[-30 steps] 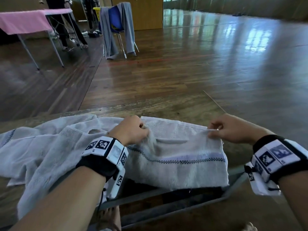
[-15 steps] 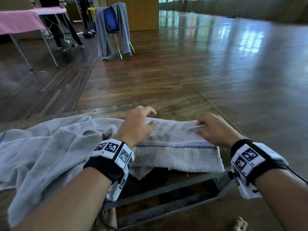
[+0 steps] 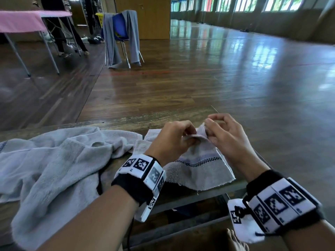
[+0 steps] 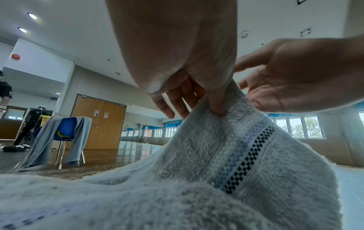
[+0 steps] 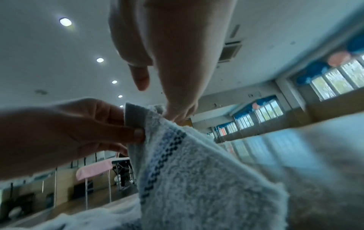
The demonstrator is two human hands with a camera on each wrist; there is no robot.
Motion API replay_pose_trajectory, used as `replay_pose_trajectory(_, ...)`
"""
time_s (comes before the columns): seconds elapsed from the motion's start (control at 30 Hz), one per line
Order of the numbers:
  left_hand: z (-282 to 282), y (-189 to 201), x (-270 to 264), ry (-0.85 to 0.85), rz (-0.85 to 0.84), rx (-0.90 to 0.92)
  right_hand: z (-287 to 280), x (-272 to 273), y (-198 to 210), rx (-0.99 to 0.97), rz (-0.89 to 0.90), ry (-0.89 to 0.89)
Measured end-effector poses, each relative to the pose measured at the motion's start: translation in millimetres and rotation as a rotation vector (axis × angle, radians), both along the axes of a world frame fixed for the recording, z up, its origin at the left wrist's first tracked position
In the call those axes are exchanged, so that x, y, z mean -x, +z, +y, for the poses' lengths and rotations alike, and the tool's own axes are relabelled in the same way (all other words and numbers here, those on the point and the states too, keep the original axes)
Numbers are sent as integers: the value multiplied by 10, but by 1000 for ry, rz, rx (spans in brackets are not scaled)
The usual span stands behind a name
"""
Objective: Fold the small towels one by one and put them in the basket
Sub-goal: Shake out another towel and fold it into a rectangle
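Both hands meet right over the small towel (image 3: 197, 167) now. The left hand (image 3: 172, 140) has its grip pinched tight on the raised edge, thumb and forefinger nipping the cloth, other fingers loose. The right hand (image 3: 224, 136) pinches the same peak just beside it, its spare fingers fanned up and away. So both grips share one gathered ridge, lifted off the bench (image 3: 116, 158), and the rest of the towel hangs down from them toward the person, spreading onto the bench's near edge.

Here's what matters: the checked stripe (image 3: 197, 163) runs crosswise below the two grips, left to right, so the towel's long axis lies across the body, and the free hem sits below and nearer the person than the pinch. I'd say the next fold has to carry that pinched edge down over the stripe or across it. Neither hand is nearer; they're nearly touching.

Left of the left grip lies a heap of other towels (image 3: 54, 160), well clear. No basket in sight from here.
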State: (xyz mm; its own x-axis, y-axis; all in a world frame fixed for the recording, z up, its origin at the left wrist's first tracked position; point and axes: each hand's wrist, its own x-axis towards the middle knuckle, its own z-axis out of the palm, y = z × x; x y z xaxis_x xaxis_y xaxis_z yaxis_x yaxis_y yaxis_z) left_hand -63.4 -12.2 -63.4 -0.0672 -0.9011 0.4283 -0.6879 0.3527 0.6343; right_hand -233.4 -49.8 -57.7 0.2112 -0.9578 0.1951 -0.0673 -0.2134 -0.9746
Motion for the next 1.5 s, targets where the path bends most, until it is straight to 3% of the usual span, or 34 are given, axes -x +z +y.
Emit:
replay_pose_trajectory(0.07,10,-16,-9,-6,-20,-17,-103,-24,-69,-172,-63,-47)
replay_pose_trajectory(0.13,-8,-22,-36,1,-21,-36,-199,-32,-125,-221,32,-73)
replay_pose_trajectory(0.27,-57,-52,-63,11,-36,-60,-329,-72,-223,-150,241,-134)
replay_pose_trajectory(0.43,-116,-113,-45,-15,-63,-90,-430,-132,-297,-106,261,-11)
replay_pose_trajectory(0.67,-173,-118,-23,-52,49,-77,-478,33,-192,-36,137,-28)
replay_pose_trajectory(0.9,-245,-146,58,3,6,-74,-410,133,-128,-60,122,14)
replay_pose_trajectory(1.13,-262,-153,50,24,52,-84,-421,238,-134,-54,351,178)
replay_pose_trajectory(1.5,-233,-85,50,19,126,-50,-426,156,-131,15,285,44)
